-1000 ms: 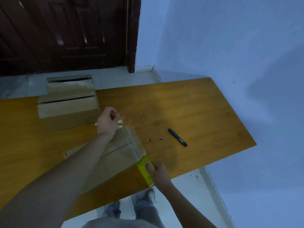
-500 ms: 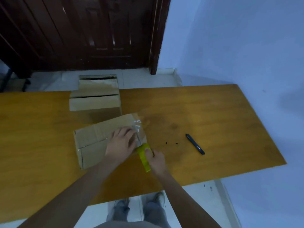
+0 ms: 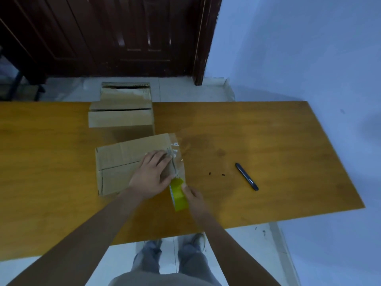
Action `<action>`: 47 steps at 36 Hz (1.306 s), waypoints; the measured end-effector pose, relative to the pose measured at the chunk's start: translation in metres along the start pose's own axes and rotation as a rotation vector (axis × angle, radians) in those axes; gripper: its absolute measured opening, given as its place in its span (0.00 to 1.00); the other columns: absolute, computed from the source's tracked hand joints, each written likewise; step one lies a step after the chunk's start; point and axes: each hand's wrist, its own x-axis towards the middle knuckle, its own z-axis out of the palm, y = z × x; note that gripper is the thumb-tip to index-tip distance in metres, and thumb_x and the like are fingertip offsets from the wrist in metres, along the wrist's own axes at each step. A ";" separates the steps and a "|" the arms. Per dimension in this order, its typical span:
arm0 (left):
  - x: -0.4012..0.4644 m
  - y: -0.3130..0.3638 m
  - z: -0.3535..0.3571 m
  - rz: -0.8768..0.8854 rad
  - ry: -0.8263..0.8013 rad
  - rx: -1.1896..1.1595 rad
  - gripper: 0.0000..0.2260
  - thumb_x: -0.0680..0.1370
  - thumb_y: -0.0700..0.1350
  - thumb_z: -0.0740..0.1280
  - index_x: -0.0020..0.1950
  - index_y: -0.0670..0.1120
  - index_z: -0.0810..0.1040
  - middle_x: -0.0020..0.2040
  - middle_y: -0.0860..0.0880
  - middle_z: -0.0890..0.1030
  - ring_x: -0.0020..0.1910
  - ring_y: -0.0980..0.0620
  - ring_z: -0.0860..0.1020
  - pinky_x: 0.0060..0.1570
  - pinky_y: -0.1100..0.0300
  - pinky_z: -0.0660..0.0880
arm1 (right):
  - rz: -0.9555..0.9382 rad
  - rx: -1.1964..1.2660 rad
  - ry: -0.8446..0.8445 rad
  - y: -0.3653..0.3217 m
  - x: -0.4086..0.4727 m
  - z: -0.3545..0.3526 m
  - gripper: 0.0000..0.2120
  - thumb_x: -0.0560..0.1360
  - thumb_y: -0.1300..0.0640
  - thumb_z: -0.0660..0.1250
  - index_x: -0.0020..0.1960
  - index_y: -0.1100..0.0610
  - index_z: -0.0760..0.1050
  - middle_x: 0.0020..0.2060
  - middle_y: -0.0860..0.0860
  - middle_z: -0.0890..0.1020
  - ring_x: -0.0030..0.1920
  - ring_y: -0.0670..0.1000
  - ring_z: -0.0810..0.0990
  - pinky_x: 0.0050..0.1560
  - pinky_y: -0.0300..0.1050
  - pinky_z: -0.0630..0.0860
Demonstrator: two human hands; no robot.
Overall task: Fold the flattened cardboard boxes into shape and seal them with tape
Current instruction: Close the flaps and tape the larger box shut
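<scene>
A folded brown cardboard box (image 3: 121,162) lies on the wooden table (image 3: 268,145) in front of me. My left hand (image 3: 153,172) lies flat on its right part, fingers straight, pressing down a clear tape strip (image 3: 175,159) that runs along the box's right edge. My right hand (image 3: 190,195) grips a yellow-green tape roll (image 3: 178,194) just off the box's near right corner, the tape stretched from it to the box. A second cardboard box (image 3: 121,118) stands behind, at the table's far edge.
A black pen (image 3: 246,179) lies on the table to the right, with two small dark specks (image 3: 216,174) between it and the box. A dark wooden door (image 3: 123,34) and a blue wall (image 3: 309,48) stand beyond. My feet (image 3: 175,250) are at the near edge.
My left hand came down from pulling the tape end in the air and now presses it flat on the box. The right hand stays on the roll by the box corner.
</scene>
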 end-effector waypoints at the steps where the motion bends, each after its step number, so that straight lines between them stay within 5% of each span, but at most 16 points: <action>1: -0.002 -0.001 0.000 0.027 -0.009 0.017 0.30 0.74 0.60 0.57 0.68 0.41 0.71 0.66 0.41 0.71 0.67 0.41 0.64 0.67 0.38 0.64 | 0.004 0.017 -0.043 0.002 0.000 -0.005 0.21 0.75 0.40 0.63 0.51 0.58 0.79 0.38 0.50 0.82 0.40 0.46 0.80 0.42 0.34 0.76; 6: -0.004 -0.002 0.000 0.034 -0.017 0.146 0.31 0.71 0.58 0.57 0.68 0.40 0.71 0.65 0.40 0.71 0.66 0.43 0.61 0.64 0.38 0.65 | -0.061 -0.215 -0.172 0.005 -0.003 -0.021 0.17 0.75 0.46 0.62 0.53 0.59 0.77 0.44 0.59 0.81 0.44 0.49 0.77 0.47 0.45 0.72; 9: -0.003 0.000 0.002 0.032 -0.019 0.202 0.31 0.71 0.58 0.55 0.67 0.40 0.72 0.65 0.40 0.72 0.66 0.43 0.61 0.63 0.40 0.64 | -0.101 -0.268 -0.188 0.003 -0.009 -0.030 0.06 0.79 0.54 0.62 0.46 0.53 0.75 0.36 0.44 0.80 0.38 0.41 0.76 0.41 0.35 0.71; 13: 0.000 0.001 0.003 0.029 -0.005 0.193 0.32 0.71 0.58 0.55 0.68 0.40 0.71 0.65 0.40 0.71 0.67 0.44 0.60 0.64 0.41 0.62 | -0.195 -0.257 -0.138 0.000 -0.013 -0.029 0.21 0.76 0.45 0.63 0.41 0.64 0.71 0.30 0.48 0.70 0.31 0.46 0.69 0.35 0.43 0.66; 18: 0.002 0.004 0.004 -0.001 0.013 0.155 0.31 0.71 0.55 0.61 0.70 0.40 0.69 0.67 0.40 0.70 0.68 0.45 0.57 0.66 0.40 0.63 | -0.204 -0.189 -0.105 -0.002 -0.013 -0.031 0.14 0.80 0.53 0.61 0.36 0.55 0.67 0.25 0.44 0.66 0.26 0.43 0.64 0.30 0.40 0.62; 21: 0.003 0.005 0.004 0.008 0.016 0.152 0.31 0.71 0.57 0.56 0.69 0.40 0.70 0.66 0.40 0.71 0.67 0.45 0.58 0.64 0.38 0.66 | -0.162 -0.177 -0.114 0.002 -0.001 -0.029 0.15 0.80 0.54 0.60 0.36 0.55 0.67 0.26 0.45 0.65 0.26 0.43 0.64 0.30 0.39 0.62; 24: 0.002 0.005 0.006 -0.013 0.013 0.123 0.34 0.71 0.59 0.52 0.72 0.41 0.66 0.70 0.41 0.67 0.69 0.46 0.54 0.69 0.40 0.58 | -0.098 -0.254 -0.113 0.015 0.010 -0.026 0.16 0.81 0.54 0.59 0.34 0.52 0.67 0.27 0.45 0.66 0.25 0.39 0.64 0.30 0.36 0.62; 28: 0.002 0.005 0.006 -0.025 0.016 0.108 0.35 0.71 0.59 0.50 0.73 0.43 0.64 0.72 0.41 0.65 0.70 0.48 0.51 0.71 0.45 0.52 | -0.057 -0.271 -0.092 0.030 0.015 -0.024 0.16 0.80 0.45 0.58 0.38 0.50 0.73 0.28 0.43 0.71 0.29 0.40 0.68 0.33 0.35 0.66; 32: -0.001 0.007 0.003 -0.087 0.004 0.039 0.34 0.71 0.58 0.52 0.75 0.45 0.61 0.73 0.44 0.62 0.71 0.49 0.49 0.73 0.46 0.49 | -0.039 -0.329 -0.075 0.032 0.022 -0.016 0.27 0.75 0.33 0.54 0.42 0.55 0.76 0.33 0.50 0.75 0.33 0.48 0.73 0.37 0.43 0.70; 35: -0.003 0.006 0.005 -0.030 0.051 -0.042 0.29 0.73 0.48 0.65 0.73 0.53 0.60 0.70 0.44 0.66 0.70 0.44 0.57 0.69 0.42 0.58 | -0.056 -0.357 -0.072 0.038 0.020 -0.018 0.38 0.68 0.25 0.49 0.48 0.57 0.77 0.38 0.55 0.81 0.38 0.51 0.79 0.42 0.48 0.76; 40: -0.010 0.014 0.015 0.042 0.212 0.061 0.19 0.71 0.39 0.72 0.61 0.48 0.76 0.59 0.47 0.71 0.59 0.43 0.69 0.59 0.41 0.70 | -0.042 -0.342 -0.098 0.034 0.021 -0.025 0.35 0.71 0.27 0.49 0.49 0.56 0.76 0.38 0.53 0.79 0.38 0.49 0.77 0.40 0.42 0.73; 43: -0.013 0.027 0.017 -0.039 0.232 0.173 0.15 0.73 0.47 0.65 0.59 0.48 0.77 0.58 0.47 0.73 0.58 0.42 0.72 0.62 0.43 0.67 | -0.063 -0.368 -0.113 0.028 0.022 -0.026 0.22 0.77 0.37 0.50 0.45 0.55 0.71 0.33 0.47 0.72 0.33 0.43 0.70 0.35 0.37 0.66; 47: -0.017 0.044 0.026 -0.149 0.075 0.290 0.32 0.65 0.65 0.69 0.62 0.46 0.74 0.62 0.42 0.72 0.64 0.39 0.68 0.66 0.39 0.64 | -0.065 -0.338 -0.103 0.030 0.024 -0.028 0.16 0.81 0.46 0.51 0.42 0.52 0.70 0.32 0.45 0.71 0.33 0.41 0.69 0.33 0.31 0.65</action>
